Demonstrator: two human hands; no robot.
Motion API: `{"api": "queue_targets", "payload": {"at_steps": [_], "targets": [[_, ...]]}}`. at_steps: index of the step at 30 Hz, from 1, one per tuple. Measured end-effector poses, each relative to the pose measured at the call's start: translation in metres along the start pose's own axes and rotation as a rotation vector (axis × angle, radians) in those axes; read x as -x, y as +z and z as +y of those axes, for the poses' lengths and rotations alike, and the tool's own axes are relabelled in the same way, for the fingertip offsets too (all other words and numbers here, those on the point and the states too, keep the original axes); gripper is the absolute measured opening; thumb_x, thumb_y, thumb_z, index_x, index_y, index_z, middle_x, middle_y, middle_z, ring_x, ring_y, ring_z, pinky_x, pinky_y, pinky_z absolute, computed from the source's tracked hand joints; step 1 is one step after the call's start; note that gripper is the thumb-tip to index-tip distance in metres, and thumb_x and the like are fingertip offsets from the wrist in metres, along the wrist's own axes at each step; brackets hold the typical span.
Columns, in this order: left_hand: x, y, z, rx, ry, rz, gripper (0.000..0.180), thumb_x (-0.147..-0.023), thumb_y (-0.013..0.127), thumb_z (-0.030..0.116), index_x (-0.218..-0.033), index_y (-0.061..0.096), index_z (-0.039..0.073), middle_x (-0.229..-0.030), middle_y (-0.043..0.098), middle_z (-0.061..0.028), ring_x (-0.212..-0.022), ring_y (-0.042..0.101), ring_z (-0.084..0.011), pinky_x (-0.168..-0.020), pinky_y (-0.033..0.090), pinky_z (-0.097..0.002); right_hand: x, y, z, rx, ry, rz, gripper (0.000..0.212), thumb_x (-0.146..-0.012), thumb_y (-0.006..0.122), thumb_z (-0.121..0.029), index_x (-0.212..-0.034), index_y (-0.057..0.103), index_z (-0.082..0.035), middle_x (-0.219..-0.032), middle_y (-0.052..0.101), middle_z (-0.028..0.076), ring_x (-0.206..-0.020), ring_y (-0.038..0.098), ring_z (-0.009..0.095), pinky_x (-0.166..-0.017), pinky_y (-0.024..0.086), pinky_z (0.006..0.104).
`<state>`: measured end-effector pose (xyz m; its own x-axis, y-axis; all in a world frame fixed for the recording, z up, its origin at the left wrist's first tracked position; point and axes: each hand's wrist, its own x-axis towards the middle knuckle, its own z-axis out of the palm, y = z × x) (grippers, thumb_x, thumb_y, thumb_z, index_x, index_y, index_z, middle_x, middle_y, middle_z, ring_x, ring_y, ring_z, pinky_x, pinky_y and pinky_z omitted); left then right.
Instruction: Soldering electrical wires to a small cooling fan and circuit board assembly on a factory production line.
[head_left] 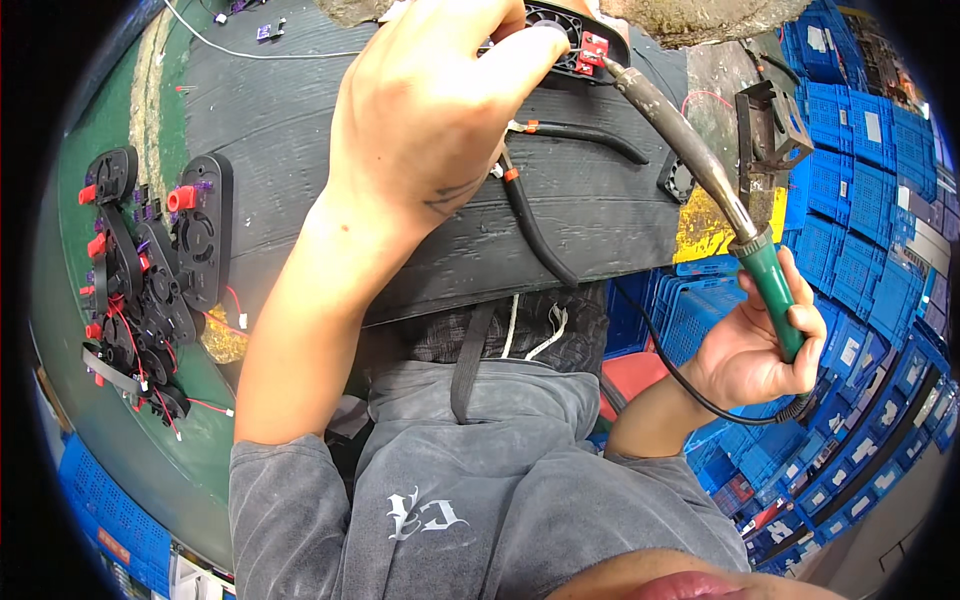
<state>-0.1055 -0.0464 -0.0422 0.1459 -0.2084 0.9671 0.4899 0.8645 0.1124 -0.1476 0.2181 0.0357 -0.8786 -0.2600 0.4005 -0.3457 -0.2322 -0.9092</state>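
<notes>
My right hand (755, 345) is closed around the green handle of a soldering iron (768, 290). Its long metal shaft slants up and left, and the tip touches or nearly touches a small red part (594, 50) on a black fan housing (612, 32). Over that housing, my left hand (430, 110) is closed, thumb tip beside the red part. Whatever its fingers pinch is hidden, as the hand covers much of the housing. Below lie pliers (540, 230) with black handles and orange bands, their jaws partly behind the left hand.
Black fan housings with red parts and loose wires (150, 260) are piled at the left. An iron stand (772, 135) is at the right table edge, near a small black fan (680, 180). Blue crates (850, 180) stack beyond. The iron's cord (665, 365) loops below the table.
</notes>
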Motion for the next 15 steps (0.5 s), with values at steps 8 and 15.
{"api": "queue_targets", "payload": {"at_steps": [8,15], "targets": [[0.0009,0.0009,-0.0005,-0.012,0.025,-0.005,0.019,-0.066,0.059,-0.001,-0.084,0.063,0.001,-0.073,0.052,-0.0090,-0.065,0.054,-0.0248,-0.057,0.045,-0.0324,-0.0001,0.0006,-0.0011,0.028,-0.012,-0.029,0.042,-0.090,0.034,-0.037,-0.081,0.056,-0.002,-0.099,0.058,0.029,-0.083,0.062,0.040,-0.056,0.058,0.0423],[0.0016,-0.0016,-0.0002,-0.022,0.045,-0.062,0.014,-0.068,0.061,0.000,-0.083,0.063,0.000,-0.072,0.052,-0.0088,-0.064,0.055,-0.0243,-0.055,0.045,-0.0321,0.0006,0.0003,-0.0015,0.036,-0.012,-0.015,0.043,-0.090,0.033,-0.037,-0.081,0.057,-0.003,-0.099,0.058,0.029,-0.084,0.062,0.039,-0.055,0.058,0.0417]]}}
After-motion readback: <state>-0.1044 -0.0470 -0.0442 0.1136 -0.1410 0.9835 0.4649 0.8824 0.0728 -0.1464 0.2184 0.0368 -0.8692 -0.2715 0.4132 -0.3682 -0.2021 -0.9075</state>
